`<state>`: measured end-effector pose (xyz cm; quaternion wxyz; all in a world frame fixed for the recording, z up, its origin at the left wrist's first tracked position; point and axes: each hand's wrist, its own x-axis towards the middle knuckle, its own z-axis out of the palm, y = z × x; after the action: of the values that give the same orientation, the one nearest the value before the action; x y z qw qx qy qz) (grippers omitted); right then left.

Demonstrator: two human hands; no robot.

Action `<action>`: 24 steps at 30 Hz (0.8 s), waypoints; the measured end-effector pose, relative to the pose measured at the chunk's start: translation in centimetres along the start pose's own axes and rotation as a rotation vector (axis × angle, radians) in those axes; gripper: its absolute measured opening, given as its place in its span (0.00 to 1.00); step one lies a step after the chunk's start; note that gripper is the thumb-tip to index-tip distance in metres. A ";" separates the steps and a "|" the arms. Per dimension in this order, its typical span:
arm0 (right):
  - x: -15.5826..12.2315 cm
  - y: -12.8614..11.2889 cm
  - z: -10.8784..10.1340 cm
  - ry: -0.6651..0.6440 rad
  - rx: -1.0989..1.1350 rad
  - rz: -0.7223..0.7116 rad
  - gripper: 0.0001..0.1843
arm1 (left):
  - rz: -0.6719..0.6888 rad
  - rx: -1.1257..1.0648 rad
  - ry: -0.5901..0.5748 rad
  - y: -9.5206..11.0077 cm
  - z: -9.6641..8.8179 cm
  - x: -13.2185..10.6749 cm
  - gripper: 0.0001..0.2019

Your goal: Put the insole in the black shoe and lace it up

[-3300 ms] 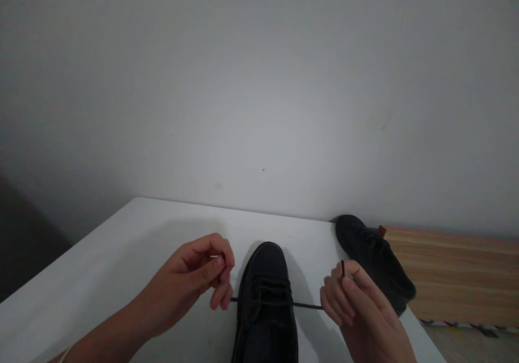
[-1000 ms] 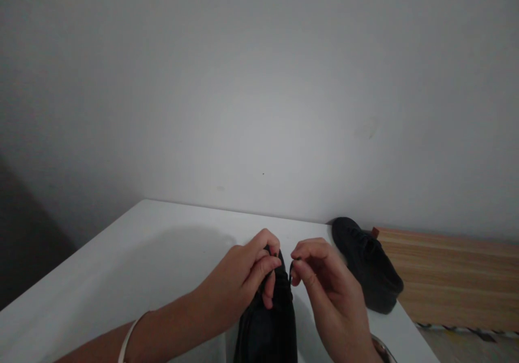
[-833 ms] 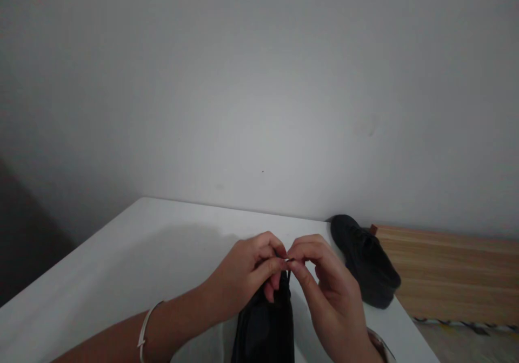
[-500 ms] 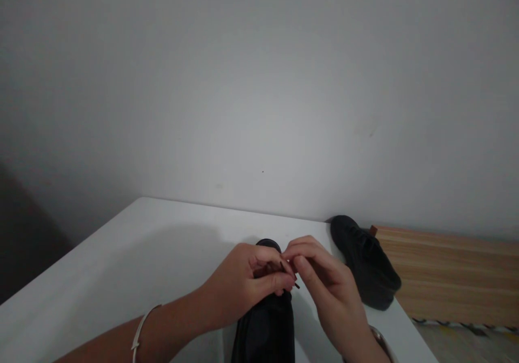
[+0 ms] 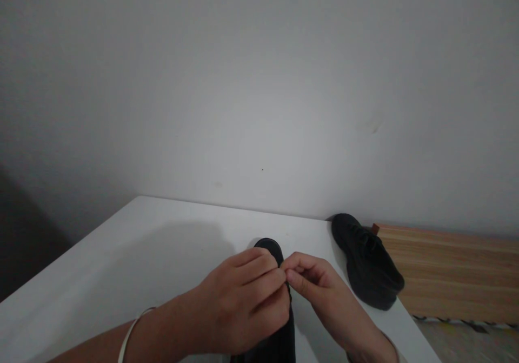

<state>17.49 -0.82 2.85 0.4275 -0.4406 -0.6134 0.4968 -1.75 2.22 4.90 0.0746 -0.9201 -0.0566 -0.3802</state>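
Observation:
A black shoe stands on the white table in front of me, its toe pointing to the wall. My left hand is closed over the lacing area, fingers curled and the back of the hand up, and it hides most of the shoe's middle. At its fingertips my right hand pinches with thumb and forefinger, just right of the shoe. The dark shoelace between the fingers is almost wholly covered now.
A second black shoe with laces rests at the table's right edge. The white table meets a plain wall behind. Beyond its right side is a wooden board, with floor below.
My left hand has rolled over so its back faces up, and the lace end that stuck out is hidden. My right fingers have closed to a pinch against the left fingertips.

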 end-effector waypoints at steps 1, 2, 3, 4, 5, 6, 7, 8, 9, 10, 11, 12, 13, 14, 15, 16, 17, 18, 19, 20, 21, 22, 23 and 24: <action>0.0 0.0 0.0 0.014 -0.030 -0.010 0.14 | -0.032 -0.029 0.013 0.0 0.1 -0.2 0.10; -0.1 0.1 0.0 0.040 -0.080 -0.037 0.14 | -0.069 -0.062 0.023 -0.1 0.2 -0.4 0.09; -0.2 0.1 -0.1 0.077 -0.148 -0.076 0.13 | -0.106 -0.100 0.040 -0.1 0.3 -0.7 0.08; -0.4 0.3 -0.2 0.125 -0.227 -0.121 0.13 | -0.144 -0.143 0.058 -0.1 0.3 -1.1 0.07; -0.6 0.5 -0.5 0.182 -0.308 -0.167 0.13 | -0.179 -0.194 0.074 -0.2 0.3 -1.7 0.07; -0.9 0.9 -0.8 0.239 -0.387 -0.205 0.13 | -0.211 -0.254 0.076 -0.3 0.3 -2.4 0.06; -1.2 1.3 -1.3 0.292 -0.457 -0.230 0.12 | -0.243 -0.319 0.072 -0.3 0.2 -3.2 0.07; -1.6 1.8 -1.8 0.335 -0.515 -0.240 0.12 | -0.286 -0.387 0.052 -0.4 0.1 -4.1 0.08; -2.0 2.4 -2.3 0.367 -0.557 -0.239 0.12 | -0.342 -0.449 0.027 -0.4 0.1 -5.1 0.09; -2.3 3.0 -2.9 0.391 -0.583 -0.234 0.12 | -0.410 -0.505 -0.002 -0.4 0.0 -6.1 0.09; -2.7 3.6 -3.4 0.407 -0.598 -0.225 0.12 | -0.485 -0.558 -0.018 -0.4 0.0 -7.0 0.09; -3.0 4.0 -3.7 0.416 -0.607 -0.216 0.11 | -0.566 -0.616 -0.022 -0.2 0.0 -7.8 0.08; -3.3 4.4 -4.0 0.424 -0.612 -0.213 0.11 | -0.643 -0.684 -0.017 -0.1 0.1 -8.2 0.07; -3.5 4.6 -4.2 0.432 -0.615 -0.216 0.11 | -0.708 -0.768 -0.003 0.1 0.3 -8.4 0.06; -3.7 4.6 -4.2 0.441 -0.615 -0.224 0.10 | -0.759 -0.861 0.020 0.3 0.5 -8.2 0.05; -3.8 4.4 -4.1 0.448 -0.616 -0.239 0.09 | -0.807 -0.956 0.042 0.4 0.8 -7.6 0.05; -3.8 4.1 -4.0 0.453 -0.617 -0.257 0.08 | -0.853 -1.038 0.062 0.4 1.2 -6.9 0.05; -3.8 3.6 -3.8 0.451 -0.620 -0.282 0.07 | -0.899 -1.099 0.073 0.4 1.5 -5.9 0.05; -3.7 3.0 -3.5 0.441 -0.627 -0.312 0.06 | -0.948 -1.139 0.074 0.3 1.9 -4.8 0.04; -3.6 2.3 -3.2 0.422 -0.640 -0.346 0.05 | -0.999 -1.166 0.064 0.1 2.3 -3.7 0.03; -3.5 1.5 -2.9 0.399 -0.658 -0.388 0.04 | -1.050 -1.187 0.040 -0.1 2.7 -2.7 0.02; -3.4 0.8 -2.5 0.373 -0.682 -0.432 0.05 | -1.090 -1.211 0.009 -0.3 3.0 -1.8 0.03; -3.2 0.1 -2.1 0.348 -0.710 -0.475 0.05 | -1.114 -1.240 -0.027 -0.5 3.3 -1.1 0.05; -3.0 -0.4 -1.8 0.328 -0.739 -0.516 0.05 | -1.122 -1.276 -0.067 -0.6 3.6 -0.6 0.06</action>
<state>19.91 -3.37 3.28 0.4428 -0.4691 -0.7627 0.0471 0.20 3.45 2.06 -0.6599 -0.6324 -0.2812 -0.2925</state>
